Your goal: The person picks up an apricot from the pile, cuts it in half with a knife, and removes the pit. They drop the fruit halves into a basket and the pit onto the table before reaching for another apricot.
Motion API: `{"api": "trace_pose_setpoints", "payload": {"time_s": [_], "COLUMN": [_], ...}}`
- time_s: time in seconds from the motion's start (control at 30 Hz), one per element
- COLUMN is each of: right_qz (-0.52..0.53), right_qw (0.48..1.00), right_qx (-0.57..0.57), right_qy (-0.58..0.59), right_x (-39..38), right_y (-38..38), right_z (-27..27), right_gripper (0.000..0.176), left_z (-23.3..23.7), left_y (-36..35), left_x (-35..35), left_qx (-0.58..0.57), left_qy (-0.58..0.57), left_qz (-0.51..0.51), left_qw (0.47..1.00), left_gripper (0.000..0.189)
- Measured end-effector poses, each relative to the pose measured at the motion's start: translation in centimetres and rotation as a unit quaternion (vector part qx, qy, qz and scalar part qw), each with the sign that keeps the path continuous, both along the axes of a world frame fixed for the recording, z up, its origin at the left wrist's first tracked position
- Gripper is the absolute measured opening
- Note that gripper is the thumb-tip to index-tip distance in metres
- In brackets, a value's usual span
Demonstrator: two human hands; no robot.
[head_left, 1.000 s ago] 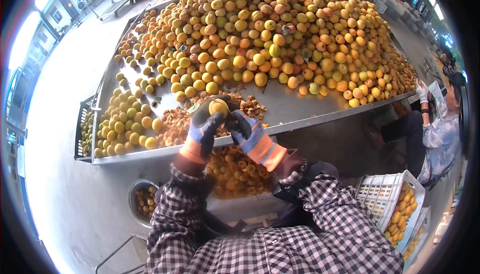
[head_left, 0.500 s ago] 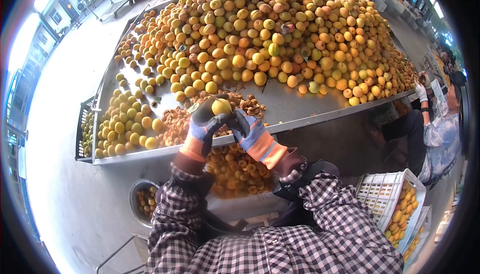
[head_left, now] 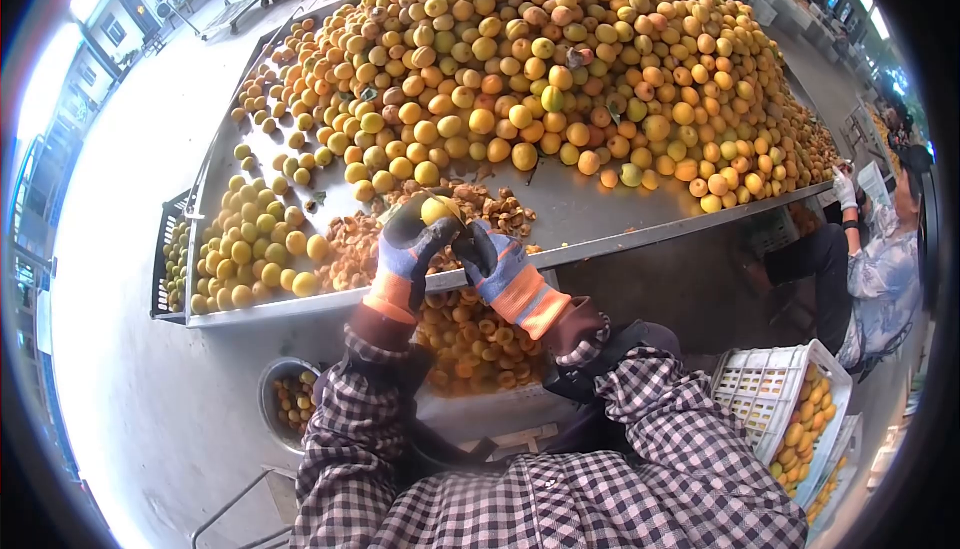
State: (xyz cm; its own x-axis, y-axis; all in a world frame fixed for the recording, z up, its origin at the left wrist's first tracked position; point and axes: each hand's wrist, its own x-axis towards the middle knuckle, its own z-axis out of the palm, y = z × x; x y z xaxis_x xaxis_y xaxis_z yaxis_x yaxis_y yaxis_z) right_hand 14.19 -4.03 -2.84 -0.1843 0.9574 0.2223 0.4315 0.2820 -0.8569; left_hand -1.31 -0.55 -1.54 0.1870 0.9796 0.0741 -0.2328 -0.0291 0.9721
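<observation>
My left hand (head_left: pixel 408 249), in a grey, blue and orange work glove, is closed around a yellow apricot (head_left: pixel 438 211) above the table's front edge. Close against the fruit's right side is my right hand (head_left: pixel 490 259), gloved alike, its fingers bent and pressed together. Whatever those fingers hold is hidden; a thin edge shows along the top of the apricot. Under and behind the hands lies a heap of small brown-orange pieces (head_left: pixel 352 247). Below the table edge, between my forearms, orange fruit pieces (head_left: pixel 478 341) fill a container.
A large apricot pile (head_left: pixel 560 79) covers the metal table (head_left: pixel 590 251). Yellow-green apricots (head_left: pixel 240 249) are grouped at its left corner. A metal bowl (head_left: pixel 268 411) stands on the floor at left, a white crate (head_left: pixel 755 389) at right. Another person (head_left: pixel 880 269) sits at the far right.
Both hands stay together at nearly the same spot. The apricot has turned or sunk slightly in my left hand, and a thin edge now shows over its top.
</observation>
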Motion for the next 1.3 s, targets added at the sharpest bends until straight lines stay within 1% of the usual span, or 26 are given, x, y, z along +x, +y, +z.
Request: {"api": "trace_pose_setpoints", "payload": {"time_s": [0.07,0.13,0.2,0.23,0.3,0.43,0.47,0.5,0.6,0.63,0.67,0.73,0.77,0.8,0.83,0.87,0.9,0.93,1.0,1.03,1.1,1.13,1.2,1.23,1.27,1.3], "right_qz": [-0.007,-0.014,-0.035,-0.036,-0.029,-0.027,-0.032,-0.038,-0.045,-0.046,-0.045,-0.043,-0.032,-0.021,-0.023,-0.023,-0.023,-0.024,-0.032,-0.032,-0.063,-0.065,-0.07,-0.07,-0.08,-0.09], "right_qw": [1.0,0.999,0.999,0.999,1.0,0.998,0.999,0.999,0.998,0.998,0.998,0.998,0.999,0.999,0.999,0.999,0.999,0.999,0.995,0.995,0.988,0.988,0.983,0.983,0.979,0.974], "right_qx": [0.021,0.041,-0.015,-0.014,-0.001,-0.029,-0.031,-0.032,-0.022,-0.021,-0.034,-0.047,-0.005,0.039,0.04,0.013,-0.015,-0.015,-0.048,-0.049,-0.028,-0.028,-0.04,-0.043,-0.027,-0.01], "right_qy": [0.0,0.003,0.005,0.004,-0.004,-0.04,-0.028,-0.016,-0.04,-0.039,-0.028,-0.018,-0.016,-0.015,-0.016,-0.028,-0.04,-0.04,-0.085,-0.084,-0.14,-0.14,-0.166,-0.166,-0.186,-0.205], "right_x": [-0.2,-0.8,-1.0,-0.8,-0.4,-0.5,-0.9,-1.2,-1.6,-1.5,-1.3,-1.1,-1.0,-0.8,-0.7,-0.5,-0.4,-0.3,0.0,0.1,0.6,0.7,0.7,0.8,0.9,1.0], "right_y": [0.2,0.2,0.3,0.3,0.5,0.2,0.3,0.3,0.5,0.6,0.6,0.5,0.7,0.9,0.8,0.6,0.3,0.3,0.3,0.3,0.6,0.7,0.8,0.8,0.8,0.8], "right_z": [-1.0,-1.8,-2.2,-2.1,-1.6,-0.6,-0.7,-0.8,-2.3,-1.7,-0.9,-1.1,-1.9,-2.5,-1.7,-0.9,-0.1,0.4,1.0,0.9,0.8,0.6,0.0,0.1,0.2,0.5], "right_gripper": [0.033,0.033,0.034,0.034,0.034,0.032,0.033,0.034,0.035,0.035,0.035,0.035,0.035,0.034,0.034,0.033,0.032,0.032,0.04,0.04,0.046,0.046,0.057,0.057,0.061,0.066], "left_z": [0.4,-0.2,-1.2,-1.1,-0.9,-0.9,-1.0,-1.2,-2.0,-1.5,-0.9,0.0,-1.2,-1.6,-1.1,-0.6,0.0,-0.3,-1.6,-1.8,-2.2,-1.4,-0.1,0.1,0.4,0.8], "left_y": [-0.4,-1.2,-0.9,-0.9,-0.7,-0.3,-0.3,-0.4,-0.1,-0.2,-0.2,-0.2,0.6,0.7,0.6,0.3,0.0,0.2,0.6,0.7,1.3,1.2,0.7,0.6,0.5,0.4], "left_x": [0.6,2.0,2.5,2.2,1.5,1.6,2.6,3.2,3.2,2.8,2.4,1.7,1.0,0.7,0.7,0.8,0.6,0.6,0.2,0.0,-0.1,0.2,0.5,0.7,0.8,0.9], "left_qx": [0.048,-0.09,-0.171,-0.171,-0.109,-0.068,-0.14,-0.209,-0.218,-0.194,-0.194,-0.162,-0.116,-0.115,-0.076,-0.038,-0.038,-0.038,-0.023,-0.024,0.042,0.043,0.054,0.065,0.063,0.0], "left_qy": [0.016,-0.074,-0.107,-0.107,0.008,0.033,-0.057,-0.147,-0.104,-0.062,-0.061,0.043,0.093,0.092,0.077,0.062,0.034,0.034,0.072,0.072,0.088,0.088,0.104,0.112,0.112,0.083], "left_qz": [0.029,-0.002,0.026,0.024,-0.005,-0.02,0.024,0.068,0.102,0.079,0.079,0.044,0.045,0.045,0.014,-0.017,-0.057,-0.058,0.006,0.005,-0.048,-0.05,-0.049,-0.053,-0.054,-0.076], "left_qw": [0.998,0.993,0.979,0.979,0.994,0.997,0.988,0.964,0.965,0.976,0.976,0.985,0.988,0.988,0.994,0.997,0.997,0.997,0.997,0.997,0.994,0.994,0.992,0.99,0.99,0.994], "left_gripper": [0.038,0.047,0.046,0.046,0.045,0.052,0.054,0.056,0.06,0.061,0.061,0.061,0.058,0.058,0.056,0.054,0.053,0.053,0.045,0.045,0.038,0.038,0.041,0.044,0.044,0.044]}}
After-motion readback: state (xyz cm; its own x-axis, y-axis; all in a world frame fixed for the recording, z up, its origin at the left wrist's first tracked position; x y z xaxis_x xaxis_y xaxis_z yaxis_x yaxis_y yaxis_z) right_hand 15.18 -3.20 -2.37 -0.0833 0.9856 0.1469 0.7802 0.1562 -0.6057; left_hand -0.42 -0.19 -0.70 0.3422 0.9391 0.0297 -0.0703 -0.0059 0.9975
